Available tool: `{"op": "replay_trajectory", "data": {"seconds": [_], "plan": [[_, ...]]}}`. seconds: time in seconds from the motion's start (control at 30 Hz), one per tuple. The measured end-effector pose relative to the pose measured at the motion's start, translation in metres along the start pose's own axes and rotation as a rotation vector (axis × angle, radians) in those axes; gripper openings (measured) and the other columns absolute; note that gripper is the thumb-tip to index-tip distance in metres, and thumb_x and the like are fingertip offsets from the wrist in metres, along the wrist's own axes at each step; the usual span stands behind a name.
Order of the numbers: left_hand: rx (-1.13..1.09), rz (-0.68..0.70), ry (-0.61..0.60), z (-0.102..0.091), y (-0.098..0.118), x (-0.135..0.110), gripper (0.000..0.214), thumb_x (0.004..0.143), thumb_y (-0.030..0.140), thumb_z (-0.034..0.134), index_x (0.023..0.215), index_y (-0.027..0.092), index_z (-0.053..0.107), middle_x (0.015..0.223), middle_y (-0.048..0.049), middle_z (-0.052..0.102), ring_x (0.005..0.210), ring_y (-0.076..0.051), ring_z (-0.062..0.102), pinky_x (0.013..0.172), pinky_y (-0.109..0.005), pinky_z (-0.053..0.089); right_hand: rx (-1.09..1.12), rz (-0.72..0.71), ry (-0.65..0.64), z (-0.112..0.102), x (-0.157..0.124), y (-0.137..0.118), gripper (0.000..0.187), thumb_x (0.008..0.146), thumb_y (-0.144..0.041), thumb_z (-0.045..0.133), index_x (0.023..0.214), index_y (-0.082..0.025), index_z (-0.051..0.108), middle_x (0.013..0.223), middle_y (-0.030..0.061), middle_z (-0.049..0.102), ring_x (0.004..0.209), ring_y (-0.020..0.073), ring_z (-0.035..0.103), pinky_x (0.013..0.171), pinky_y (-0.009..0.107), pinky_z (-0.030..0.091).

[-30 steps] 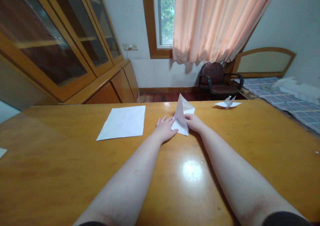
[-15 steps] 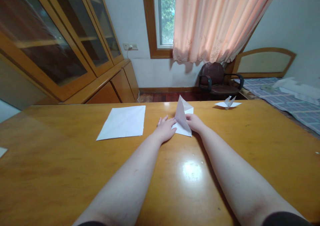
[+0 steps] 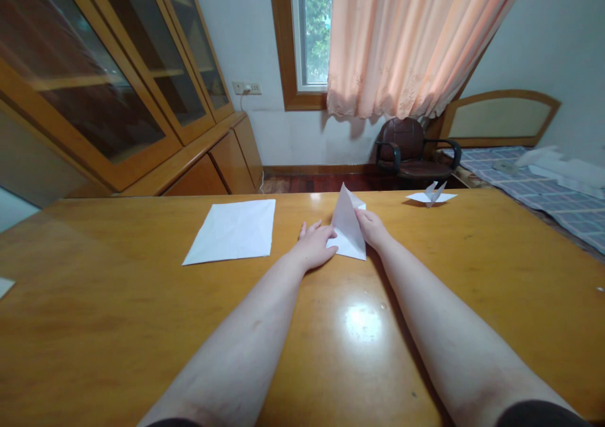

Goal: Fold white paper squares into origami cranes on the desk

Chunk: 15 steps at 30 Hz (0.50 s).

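Note:
A folded sheet of white paper (image 3: 348,225) stands partly raised on the table, one flap tilted up to a point. At its left edge, my left hand (image 3: 316,244) holds the lower part with thumb and index finger, the other fingers spread on the tabletop. My right hand (image 3: 373,228) grips the right side of the raised flap, its thumb on the near face and its other fingers mostly hidden behind. To the left lies a flat, creased white paper sheet (image 3: 234,232). A finished-looking paper crane (image 3: 432,195) rests at the far right, apart from both hands.
The wooden table (image 3: 118,326) spans the front, with its far edge just beyond the papers. A glass-doored cabinet (image 3: 142,80) is at left. Behind the table are an office chair (image 3: 406,147), a pink curtain (image 3: 401,43) and a bed (image 3: 534,169).
My right hand has come slightly up, its thumb now on the near face of the flap. The flap has shifted a little to the right. My left hand has barely moved.

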<state>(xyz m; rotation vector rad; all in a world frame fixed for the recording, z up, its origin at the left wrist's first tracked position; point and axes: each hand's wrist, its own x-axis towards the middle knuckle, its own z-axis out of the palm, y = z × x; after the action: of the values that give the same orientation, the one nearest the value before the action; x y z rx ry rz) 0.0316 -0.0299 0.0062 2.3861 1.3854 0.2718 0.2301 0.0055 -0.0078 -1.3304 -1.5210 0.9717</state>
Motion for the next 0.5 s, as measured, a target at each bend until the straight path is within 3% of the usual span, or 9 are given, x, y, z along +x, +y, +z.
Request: {"op": "replay_trajectory", "data": {"seconds": [0.07,0.13,0.3,0.5], "plan": [[0.015,0.001,0.016,0.000,0.001,0.000,0.039,0.084,0.041,0.047,0.121,0.030,0.051,0.133,-0.0012,0.052,0.135,-0.028,0.029,0.112,-0.059,0.004,0.142,-0.008,0.012,0.000,0.000,-0.001,0.059,0.086,-0.062,0.030,0.083,-0.016,0.067,0.083,0.0081,0.070,0.081,0.0230,0.064,0.073,0.033,0.049],[0.038,0.008,0.021,0.000,0.002,0.000,0.040,0.085,0.040,0.045,0.124,0.032,0.049,0.136,-0.0011,0.049,0.133,-0.028,0.031,0.112,-0.059,0.005,0.200,-0.021,0.026,-0.001,-0.001,-0.005,0.059,0.084,-0.064,0.032,0.086,-0.016,0.066,0.086,0.0082,0.070,0.084,0.0225,0.064,0.075,0.032,0.049],[0.075,-0.013,-0.001,0.000,0.003,0.000,0.041,0.086,0.040,0.044,0.126,0.029,0.048,0.142,-0.0013,0.043,0.137,-0.027,0.024,0.113,-0.056,0.004,-0.015,0.023,0.124,-0.003,-0.004,-0.014,0.038,0.069,-0.050,0.061,0.079,-0.015,0.068,0.081,0.0063,0.070,0.079,0.0233,0.062,0.067,0.030,0.047],[0.065,-0.005,-0.041,0.000,0.002,-0.001,0.047,0.087,0.041,0.040,0.133,0.027,0.041,0.147,-0.0014,0.038,0.141,-0.027,0.016,0.114,-0.055,0.003,-0.146,0.100,0.214,-0.005,-0.002,-0.011,0.029,0.069,-0.037,0.057,0.079,-0.013,0.070,0.082,0.0075,0.071,0.077,0.0236,0.062,0.064,0.029,0.045]]}}
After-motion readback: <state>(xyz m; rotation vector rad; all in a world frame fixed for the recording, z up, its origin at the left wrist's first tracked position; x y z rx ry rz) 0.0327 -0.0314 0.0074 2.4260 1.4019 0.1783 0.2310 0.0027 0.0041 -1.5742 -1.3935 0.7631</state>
